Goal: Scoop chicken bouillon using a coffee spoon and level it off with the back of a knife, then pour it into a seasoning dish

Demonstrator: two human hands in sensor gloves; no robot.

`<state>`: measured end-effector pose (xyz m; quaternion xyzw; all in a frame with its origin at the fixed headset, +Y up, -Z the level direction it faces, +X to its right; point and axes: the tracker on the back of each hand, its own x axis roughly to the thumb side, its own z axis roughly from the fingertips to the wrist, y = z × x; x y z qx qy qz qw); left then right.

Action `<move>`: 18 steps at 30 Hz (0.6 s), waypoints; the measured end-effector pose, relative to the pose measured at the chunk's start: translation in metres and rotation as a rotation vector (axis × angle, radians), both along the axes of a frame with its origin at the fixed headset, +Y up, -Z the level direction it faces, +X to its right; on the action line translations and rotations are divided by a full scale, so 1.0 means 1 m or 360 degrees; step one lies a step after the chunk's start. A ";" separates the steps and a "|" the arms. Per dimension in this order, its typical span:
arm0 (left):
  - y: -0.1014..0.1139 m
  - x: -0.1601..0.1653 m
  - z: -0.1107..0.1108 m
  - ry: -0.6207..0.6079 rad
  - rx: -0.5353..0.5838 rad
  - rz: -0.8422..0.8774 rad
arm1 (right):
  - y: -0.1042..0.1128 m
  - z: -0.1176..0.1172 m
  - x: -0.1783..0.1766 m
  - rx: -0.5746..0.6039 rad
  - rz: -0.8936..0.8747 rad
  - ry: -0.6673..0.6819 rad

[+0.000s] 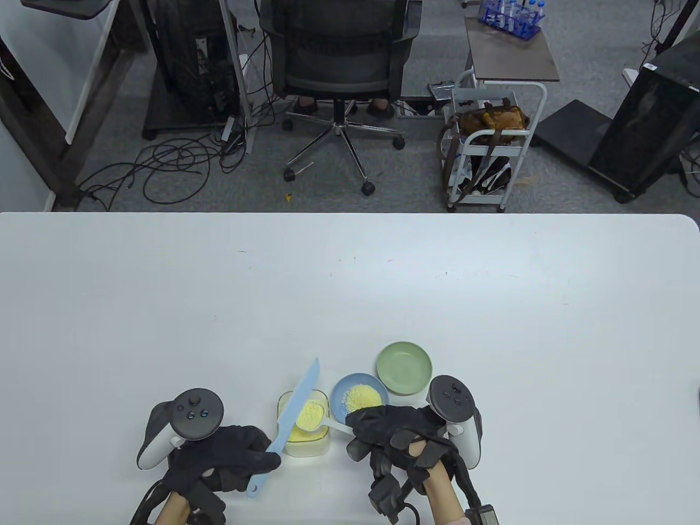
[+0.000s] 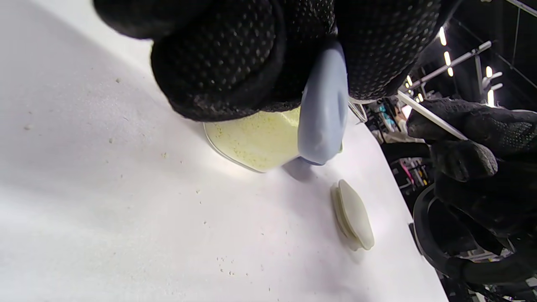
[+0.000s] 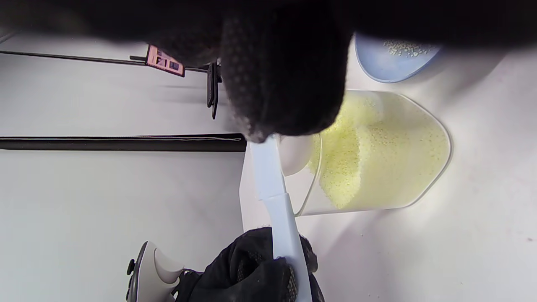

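Down near the table's front edge, the left hand [image 1: 229,454] has its fingers curled tight around the handle of a light-blue knife [image 1: 292,415], whose blade lies across a white spoon [image 1: 311,418] heaped with yellow bouillon. The right hand [image 1: 399,437] pinches the spoon's handle, apparently between thumb and fingers, holding it over the clear tub [image 1: 303,432] of bouillon. Just beside it sits a blue dish [image 1: 342,388] holding some powder, then a green dish [image 1: 404,367].
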<state>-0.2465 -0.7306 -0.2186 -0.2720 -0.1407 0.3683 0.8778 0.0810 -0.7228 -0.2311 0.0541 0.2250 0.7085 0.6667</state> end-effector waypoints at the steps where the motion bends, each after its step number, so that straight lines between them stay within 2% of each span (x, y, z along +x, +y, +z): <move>1: 0.001 -0.002 0.000 0.0011 0.0004 -0.0006 | 0.000 0.000 0.001 0.0003 -0.0016 -0.0001; 4: 0.000 -0.015 -0.003 0.0183 0.0010 -0.0006 | 0.001 0.001 0.003 0.0014 -0.0049 -0.0013; 6: -0.004 -0.029 -0.007 0.0399 0.0020 -0.0008 | 0.001 0.001 0.004 0.0023 -0.0047 -0.0022; 10: -0.020 -0.046 -0.013 0.0642 0.0031 -0.0217 | 0.000 0.002 0.005 0.0023 -0.0068 -0.0027; 14: -0.041 -0.044 -0.019 0.0659 -0.0064 -0.0436 | 0.001 0.003 0.006 0.0024 -0.0069 -0.0025; 18: -0.051 -0.044 -0.021 0.0658 -0.0097 -0.0574 | 0.001 0.003 0.006 0.0027 -0.0082 -0.0024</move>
